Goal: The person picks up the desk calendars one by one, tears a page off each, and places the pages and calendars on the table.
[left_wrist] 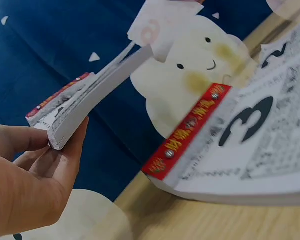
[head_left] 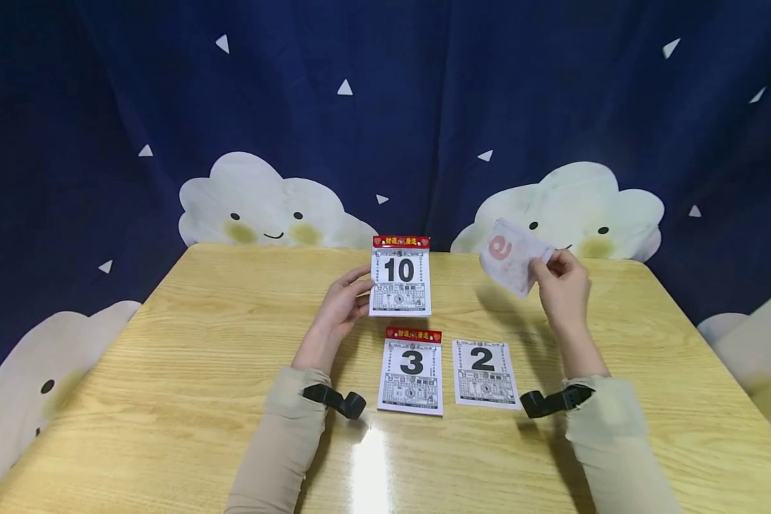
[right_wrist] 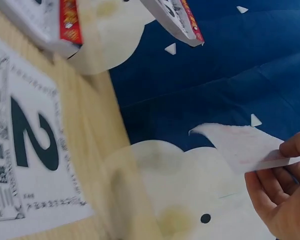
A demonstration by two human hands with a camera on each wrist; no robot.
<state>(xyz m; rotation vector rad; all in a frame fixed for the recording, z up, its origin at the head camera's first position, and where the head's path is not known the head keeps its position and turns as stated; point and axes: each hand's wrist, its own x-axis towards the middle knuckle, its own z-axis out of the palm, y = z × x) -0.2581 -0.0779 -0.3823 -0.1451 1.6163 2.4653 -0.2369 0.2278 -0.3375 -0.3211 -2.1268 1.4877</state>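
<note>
My left hand [head_left: 342, 307] holds a tear-off calendar pad [head_left: 400, 285] by its left edge, upright above the table. The pad has a red header and a black 10; in the left wrist view its thick page edge [left_wrist: 95, 95] shows between thumb and fingers. To the right, my right hand [head_left: 564, 289] pinches a thin, slightly curled paper leaf [head_left: 517, 260] by one edge, with a pale red figure on it. Below lies a second calendar pad [head_left: 411, 382] showing 3, nearest the left wrist. Beside it rests a headerless calendar leaf [head_left: 485, 378] showing 2; whether more leaves lie under it, I cannot tell.
A light wooden table [head_left: 186, 378] carries the pads. Behind it hangs a dark blue curtain [head_left: 295, 107] with white triangles and smiling clouds. Black wrist camera mounts [head_left: 334, 401] sit on both beige sleeves, close to the lying calendars.
</note>
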